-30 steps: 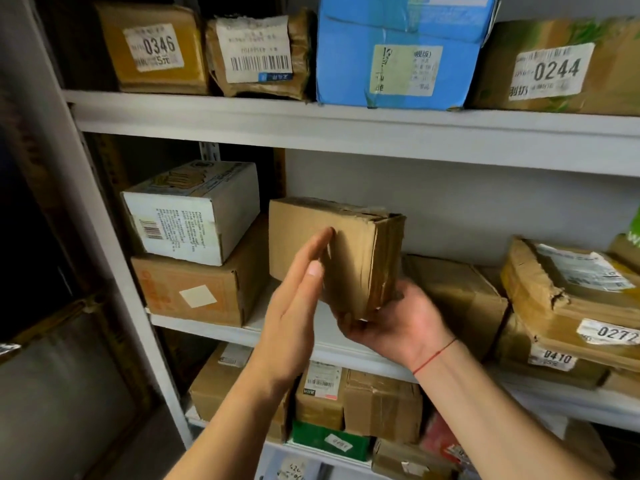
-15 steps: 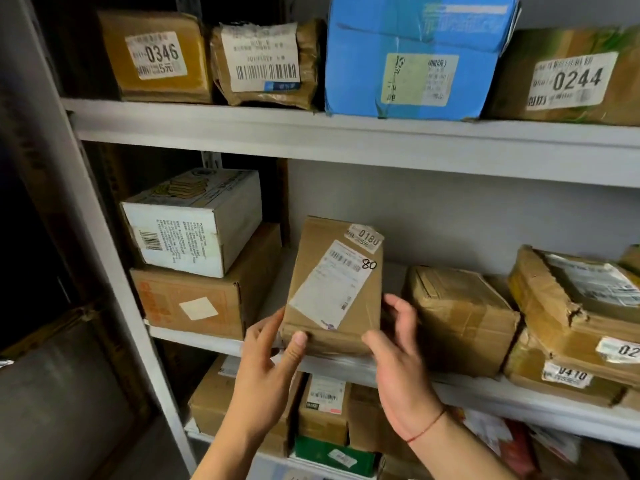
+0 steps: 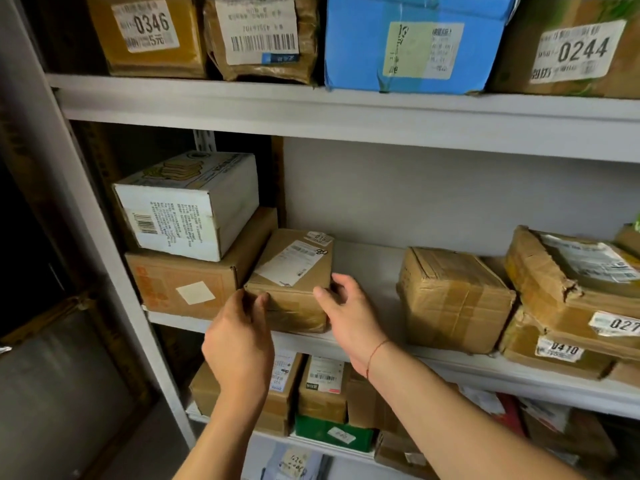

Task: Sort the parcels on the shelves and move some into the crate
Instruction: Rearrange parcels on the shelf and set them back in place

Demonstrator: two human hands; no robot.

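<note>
Cardboard met both sets of fingers at the front of the brown parcel (image 3: 292, 284): the left hand (image 3: 239, 337) had its fingers (image 3: 258, 303) curled against the near left corner, and the right hand (image 3: 349, 317) had its fingers (image 3: 337, 289) hooked round the near right corner, so the parcel was held between the two hands. A thin red string (image 3: 375, 353) circled the right wrist.

That parcel lay flat on the middle shelf (image 3: 450, 363), its white shipping label (image 3: 289, 265) facing up with "80" handwritten beside it. Its left side sat just beside an orange-printed carton (image 3: 180, 287), which carried a white printed box (image 3: 188, 206) on top. To the right, apart from the held parcel across a bare stretch of shelf, stood a heavily taped brown box (image 3: 453, 299), and beyond it a stack of crumpled parcels (image 3: 568, 299) with number stickers partly legible.

On the upper shelf (image 3: 346, 109) stood a yellow-brown parcel marked 0346 (image 3: 149, 32), a wrinkled parcel with a barcode label (image 3: 259, 36), a blue box (image 3: 412, 43) and a carton marked 0244 (image 3: 571, 50). On the lower shelf, below the forearms, more small cartons stood packed together, among them a green box (image 3: 332, 433). No crate was in view.
</note>
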